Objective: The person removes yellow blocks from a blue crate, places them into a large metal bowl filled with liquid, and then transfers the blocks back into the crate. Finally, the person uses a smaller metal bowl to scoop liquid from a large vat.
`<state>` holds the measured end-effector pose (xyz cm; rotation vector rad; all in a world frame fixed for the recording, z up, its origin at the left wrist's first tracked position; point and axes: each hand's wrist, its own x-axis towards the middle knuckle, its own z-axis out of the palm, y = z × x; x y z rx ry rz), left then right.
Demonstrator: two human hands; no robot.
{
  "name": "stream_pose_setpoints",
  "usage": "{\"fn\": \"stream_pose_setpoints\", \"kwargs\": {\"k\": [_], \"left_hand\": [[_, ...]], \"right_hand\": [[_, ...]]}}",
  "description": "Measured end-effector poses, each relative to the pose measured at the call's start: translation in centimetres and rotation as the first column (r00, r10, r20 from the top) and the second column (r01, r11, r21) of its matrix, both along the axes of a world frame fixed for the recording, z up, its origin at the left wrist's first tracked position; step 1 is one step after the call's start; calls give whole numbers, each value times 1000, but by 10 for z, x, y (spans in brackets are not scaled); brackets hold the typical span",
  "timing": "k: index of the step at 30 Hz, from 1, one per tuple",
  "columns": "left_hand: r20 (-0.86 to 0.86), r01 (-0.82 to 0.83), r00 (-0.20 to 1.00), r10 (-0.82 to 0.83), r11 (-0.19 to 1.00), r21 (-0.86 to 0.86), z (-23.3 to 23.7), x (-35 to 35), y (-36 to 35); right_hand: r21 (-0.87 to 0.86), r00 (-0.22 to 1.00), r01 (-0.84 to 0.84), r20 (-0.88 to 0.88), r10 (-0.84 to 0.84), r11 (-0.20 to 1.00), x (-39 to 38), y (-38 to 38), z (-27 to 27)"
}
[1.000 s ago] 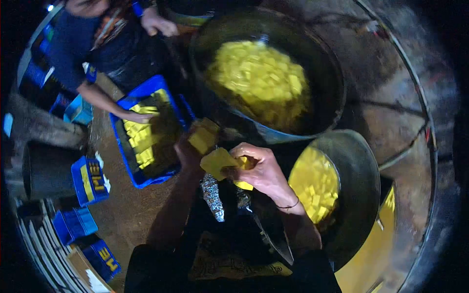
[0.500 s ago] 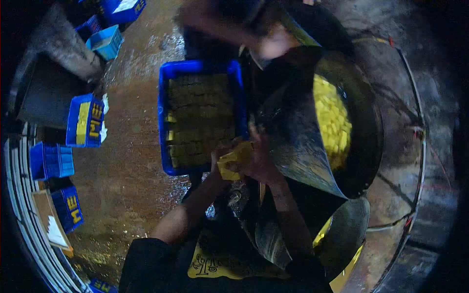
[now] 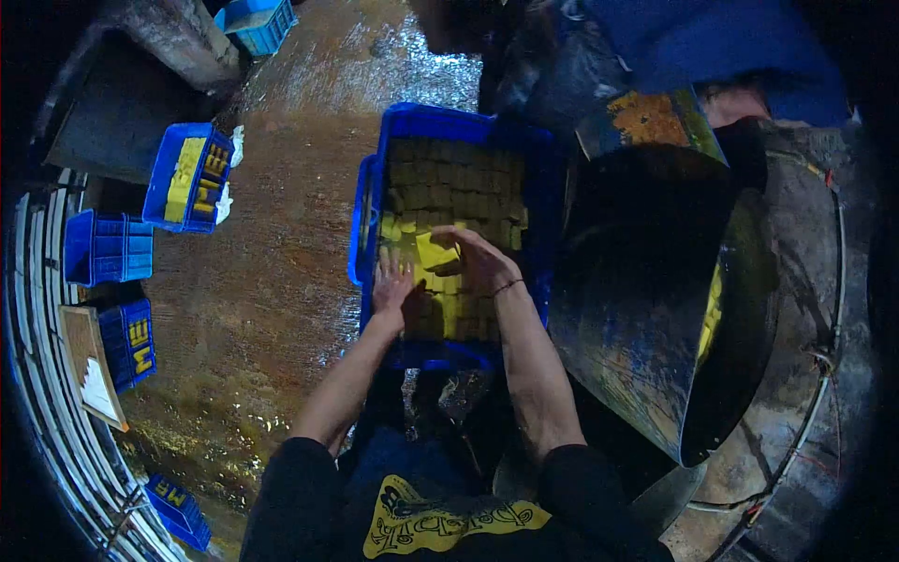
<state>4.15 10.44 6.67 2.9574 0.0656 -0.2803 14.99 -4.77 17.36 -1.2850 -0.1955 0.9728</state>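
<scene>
A deep blue crate (image 3: 398,122) filled with rows of yellow tofu blocks (image 3: 459,187) stands in front of me. Over its near half, my right hand (image 3: 482,262) grips a yellow tofu block (image 3: 435,251) between thumb and fingers, a little above the packed rows. To the left of it, my left hand (image 3: 391,286) lies with fingers spread over the blocks by the crate's left wall, holding nothing. Light falls on the blocks around both hands, while the far rows are in shadow.
At right, a curved metal sheet (image 3: 637,309) shields a large dark pan (image 3: 758,318) with yellow pieces (image 3: 712,314) inside. Another person's blue clothing (image 3: 721,47) shows at top right. Smaller blue crates (image 3: 192,178) stand along the left of the wet brown floor (image 3: 262,281).
My hands have gone from the crate's near right corner to over its blocks. The left has come away from the tofu and spread; the right still holds a block. The view has shifted.
</scene>
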Motion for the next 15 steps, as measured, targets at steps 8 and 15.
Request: {"fn": "stream_pose_setpoints", "kwargs": {"k": [8,15], "left_hand": [[-601,208,789,-127,976,67,17,-38,-17],[-52,-230,973,225,927,-297,44,-4,-28]], "right_hand": [[-850,952,300,297,-76,432,-20,75,-36],[-482,829,403,-169,-533,778,-26,-7,-44]]}}
